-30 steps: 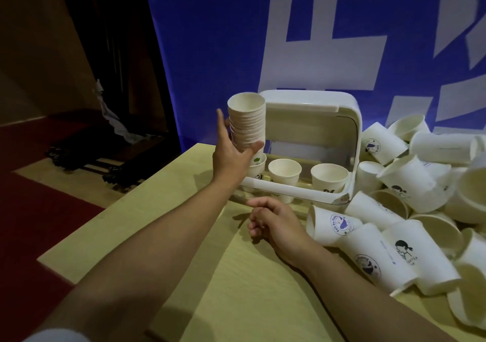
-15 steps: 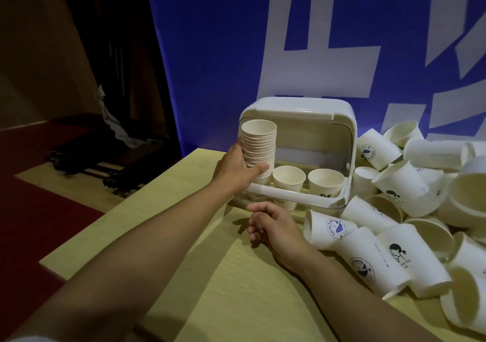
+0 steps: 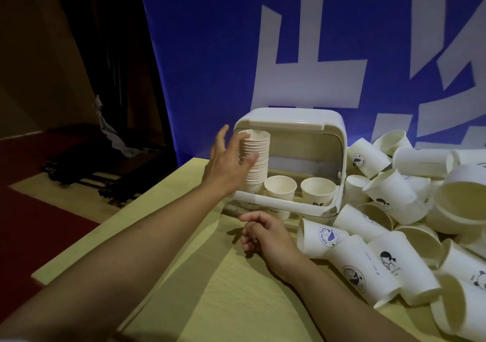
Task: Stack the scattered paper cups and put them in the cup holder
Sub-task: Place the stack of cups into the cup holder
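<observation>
So the stack of cups (image 3: 255, 157) is sitting upright in the leftmost slot of the white cup holder (image 3: 294, 128), top rim right up near the holder's roof. Two single cups are in there too, the middle cup (image 3: 280, 189) and the right cup (image 3: 317, 192), both upright and open side up, just beside each other.

Left hand (image 3: 228, 165) is at the stack's left side with its fingers (image 3: 236, 142) spread and relaxed, thumb sticking up. Can't tell if the fingers actually touch the cups or just sit right in front of them, but they aren't wrapped round anything.

Right hand (image 3: 265, 236) rests low on the tabletop (image 3: 210, 289) in front of the holder, fingers loosely curled, holding nothing.

To the right of the holder there's a big messy pile of loose cups (image 3: 394, 210), mostly tipped on their sides, some with printed logos. Behind it all hangs a blue banner (image 3: 210, 52) with large white shapes.
</observation>
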`<action>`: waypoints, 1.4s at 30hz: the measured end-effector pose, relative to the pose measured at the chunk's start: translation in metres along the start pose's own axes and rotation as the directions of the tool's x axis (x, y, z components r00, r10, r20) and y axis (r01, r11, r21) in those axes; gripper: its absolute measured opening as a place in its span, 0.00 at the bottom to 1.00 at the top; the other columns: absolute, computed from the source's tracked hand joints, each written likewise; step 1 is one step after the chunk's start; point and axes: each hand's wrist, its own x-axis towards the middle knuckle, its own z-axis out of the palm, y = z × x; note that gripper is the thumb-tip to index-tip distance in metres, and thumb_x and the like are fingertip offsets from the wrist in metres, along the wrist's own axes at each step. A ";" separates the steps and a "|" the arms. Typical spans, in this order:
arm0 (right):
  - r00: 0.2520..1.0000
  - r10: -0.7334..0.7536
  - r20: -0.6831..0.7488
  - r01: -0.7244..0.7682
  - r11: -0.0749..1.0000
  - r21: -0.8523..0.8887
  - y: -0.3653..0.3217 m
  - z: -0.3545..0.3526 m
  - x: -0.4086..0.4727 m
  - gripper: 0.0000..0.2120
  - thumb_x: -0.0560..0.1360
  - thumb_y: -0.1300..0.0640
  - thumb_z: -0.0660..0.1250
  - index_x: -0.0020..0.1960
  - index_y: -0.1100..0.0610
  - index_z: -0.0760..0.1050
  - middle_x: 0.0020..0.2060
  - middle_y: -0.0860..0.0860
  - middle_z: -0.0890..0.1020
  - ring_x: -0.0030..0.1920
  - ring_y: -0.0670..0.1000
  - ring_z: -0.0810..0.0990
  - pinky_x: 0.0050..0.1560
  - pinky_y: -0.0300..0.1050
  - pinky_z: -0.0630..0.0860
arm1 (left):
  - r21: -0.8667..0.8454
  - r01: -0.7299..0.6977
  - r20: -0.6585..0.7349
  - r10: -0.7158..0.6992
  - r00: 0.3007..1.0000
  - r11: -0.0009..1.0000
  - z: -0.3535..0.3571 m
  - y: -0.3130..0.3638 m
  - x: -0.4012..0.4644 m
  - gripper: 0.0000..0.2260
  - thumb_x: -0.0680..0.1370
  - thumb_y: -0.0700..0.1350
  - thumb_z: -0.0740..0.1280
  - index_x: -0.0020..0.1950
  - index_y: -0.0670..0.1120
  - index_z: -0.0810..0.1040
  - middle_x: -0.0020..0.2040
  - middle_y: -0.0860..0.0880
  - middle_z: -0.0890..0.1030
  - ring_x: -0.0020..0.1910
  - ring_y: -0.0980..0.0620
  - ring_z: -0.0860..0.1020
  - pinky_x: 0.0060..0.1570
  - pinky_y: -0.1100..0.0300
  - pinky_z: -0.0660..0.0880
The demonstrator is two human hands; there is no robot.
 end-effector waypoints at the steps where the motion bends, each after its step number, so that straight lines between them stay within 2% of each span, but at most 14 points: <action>1: 1.000 0.001 0.003 -0.001 1.000 0.004 0.000 0.000 0.001 0.12 0.80 0.69 0.58 0.56 0.61 0.79 0.31 0.53 0.79 0.36 0.55 0.76 0.38 0.48 0.72 | 0.033 -0.043 -0.067 0.045 0.997 0.999 -0.005 0.001 0.004 0.17 0.82 0.57 0.63 0.69 0.54 0.72 0.79 0.50 0.58 0.76 0.44 0.60 0.66 0.45 0.67; 3: 1.000 0.002 0.006 -0.002 1.000 0.008 0.001 0.000 0.001 0.12 0.80 0.69 0.58 0.55 0.61 0.78 0.31 0.54 0.78 0.35 0.55 0.75 0.37 0.48 0.72 | 0.196 -0.174 -0.119 0.199 0.973 0.965 -0.017 0.004 0.013 0.14 0.84 0.55 0.59 0.60 0.49 0.79 0.70 0.51 0.72 0.71 0.46 0.65 0.67 0.47 0.65; 6: 1.000 -0.002 0.012 0.002 1.000 0.004 0.002 -0.001 0.000 0.11 0.80 0.68 0.59 0.55 0.60 0.78 0.31 0.54 0.79 0.35 0.55 0.75 0.37 0.48 0.72 | 0.363 -0.311 0.038 0.319 0.947 0.878 -0.030 0.007 0.028 0.15 0.85 0.54 0.58 0.59 0.50 0.82 0.61 0.54 0.80 0.66 0.48 0.68 0.68 0.51 0.56; 9: 1.000 -0.002 0.019 0.002 1.000 0.003 0.001 -0.001 0.000 0.12 0.80 0.68 0.58 0.55 0.60 0.78 0.32 0.54 0.79 0.34 0.53 0.75 0.37 0.48 0.72 | 0.355 -0.242 0.117 0.213 0.970 0.903 -0.037 0.005 0.035 0.15 0.83 0.58 0.58 0.58 0.55 0.82 0.59 0.55 0.78 0.67 0.48 0.66 0.66 0.52 0.57; 13: 1.000 0.002 0.021 -0.002 1.000 0.005 0.001 0.000 0.000 0.11 0.80 0.68 0.58 0.55 0.61 0.78 0.32 0.55 0.78 0.34 0.53 0.75 0.35 0.47 0.73 | 0.320 -0.170 0.117 0.140 0.983 0.932 -0.044 0.007 0.033 0.13 0.82 0.58 0.62 0.58 0.54 0.81 0.54 0.55 0.72 0.66 0.48 0.65 0.63 0.55 0.58; 16: 1.000 0.004 0.019 -0.004 1.000 -0.011 0.000 0.000 -0.001 0.11 0.80 0.68 0.59 0.55 0.60 0.78 0.32 0.55 0.78 0.33 0.53 0.76 0.35 0.47 0.73 | 0.270 -0.125 0.110 0.098 0.989 0.955 -0.049 0.014 0.032 0.12 0.80 0.58 0.66 0.59 0.56 0.82 0.57 0.53 0.72 0.65 0.48 0.65 0.61 0.56 0.60; 23: 1.000 0.002 0.028 -0.002 1.000 -0.015 -0.003 0.000 -0.006 0.11 0.81 0.68 0.58 0.57 0.62 0.78 0.33 0.56 0.78 0.32 0.51 0.76 0.35 0.47 0.72 | 0.163 -0.203 0.172 0.175 0.969 0.966 -0.070 0.026 0.030 0.10 0.76 0.51 0.74 0.56 0.51 0.86 0.46 0.61 0.73 0.58 0.56 0.69 0.67 0.49 0.66; 26: 1.000 0.001 0.026 -0.001 1.000 -0.007 -0.004 0.000 -0.006 0.11 0.80 0.68 0.58 0.57 0.62 0.78 0.34 0.56 0.78 0.32 0.51 0.76 0.35 0.47 0.72 | 0.116 -0.232 0.121 0.218 0.968 0.966 -0.078 0.025 0.032 0.09 0.75 0.51 0.75 0.54 0.52 0.86 0.47 0.61 0.76 0.57 0.57 0.71 0.67 0.49 0.68; 28: 1.000 0.003 0.027 -0.003 1.000 -0.011 -0.003 0.000 -0.005 0.11 0.80 0.68 0.58 0.56 0.61 0.78 0.34 0.56 0.78 0.32 0.51 0.76 0.35 0.47 0.72 | 0.101 -0.271 0.030 0.269 0.963 0.957 -0.083 0.024 0.035 0.10 0.74 0.51 0.75 0.54 0.51 0.86 0.51 0.57 0.82 0.58 0.54 0.75 0.66 0.48 0.70; 31: 1.000 0.003 0.024 -0.002 1.000 -0.016 -0.002 0.000 -0.005 0.11 0.80 0.68 0.58 0.56 0.60 0.78 0.34 0.57 0.78 0.32 0.51 0.76 0.35 0.47 0.72 | 0.201 -0.290 0.010 0.294 0.956 0.936 -0.079 0.025 0.038 0.12 0.75 0.53 0.74 0.57 0.51 0.86 0.57 0.52 0.84 0.60 0.52 0.76 0.63 0.50 0.71; 34: 1.000 -0.004 0.019 0.005 1.000 -0.024 -0.002 0.000 -0.004 0.12 0.80 0.68 0.58 0.56 0.61 0.78 0.34 0.56 0.78 0.32 0.51 0.76 0.35 0.46 0.72 | 0.215 -0.221 0.040 0.218 0.975 0.951 -0.074 0.030 0.041 0.13 0.79 0.53 0.70 0.60 0.51 0.83 0.57 0.51 0.81 0.57 0.51 0.75 0.56 0.55 0.71; 38: 1.000 -0.006 0.025 0.007 1.000 -0.025 -0.002 0.000 -0.005 0.12 0.80 0.68 0.58 0.56 0.61 0.78 0.33 0.54 0.78 0.33 0.51 0.76 0.35 0.46 0.72 | 0.301 -0.277 0.136 0.247 0.960 0.913 -0.074 0.037 0.042 0.13 0.82 0.53 0.66 0.64 0.51 0.81 0.53 0.52 0.77 0.53 0.51 0.73 0.55 0.53 0.72; 40: 1.000 -0.006 0.025 0.007 1.000 -0.026 -0.003 0.000 -0.005 0.12 0.80 0.68 0.58 0.56 0.61 0.78 0.34 0.54 0.78 0.33 0.51 0.76 0.35 0.46 0.72 | 0.336 -0.279 0.246 0.202 0.948 0.900 -0.069 0.038 0.042 0.13 0.82 0.53 0.65 0.64 0.53 0.81 0.55 0.52 0.79 0.54 0.51 0.75 0.54 0.54 0.73; 42: 1.000 -0.007 0.025 0.008 0.999 -0.032 -0.004 0.001 -0.005 0.12 0.81 0.68 0.58 0.56 0.62 0.78 0.33 0.54 0.78 0.33 0.51 0.76 0.36 0.46 0.72 | 0.284 -0.226 0.305 0.135 0.943 0.932 -0.062 0.037 0.042 0.10 0.82 0.53 0.66 0.61 0.54 0.82 0.56 0.53 0.82 0.55 0.51 0.77 0.56 0.52 0.75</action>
